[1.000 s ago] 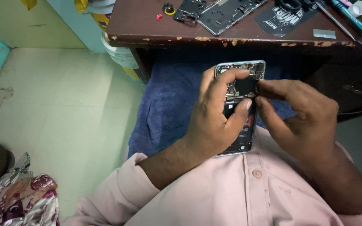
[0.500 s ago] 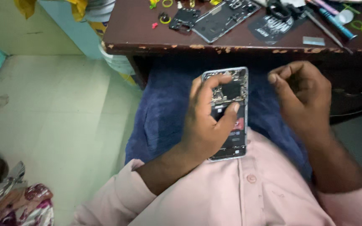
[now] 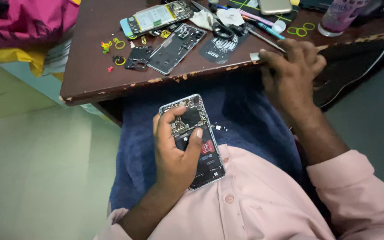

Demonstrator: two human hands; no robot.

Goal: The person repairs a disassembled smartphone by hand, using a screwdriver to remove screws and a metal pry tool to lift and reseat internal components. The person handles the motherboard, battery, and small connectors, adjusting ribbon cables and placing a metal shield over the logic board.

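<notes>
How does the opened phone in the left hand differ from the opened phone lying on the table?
The opened phone in hand rests over the lap, clasped by the left hand; the opened phone on the table lies flat, untouched. The held one shows dark boards and a red patch; the table one shows a large pale panel in a light blue frame. Both have their backs off.

Landmark: brown table (image 3: 90, 66).

- Red square label (image 3: 207, 147) on the opened phone (image 3: 192, 140), held below the table's front edge.
- Black mat with white print (image 3: 221, 46) near the table's front edge.
- Phone with pale panel and yellow frame (image 3: 156, 18) at the table's far middle.
- Pink labelled bottle (image 3: 341, 15) at the far right corner.
</notes>
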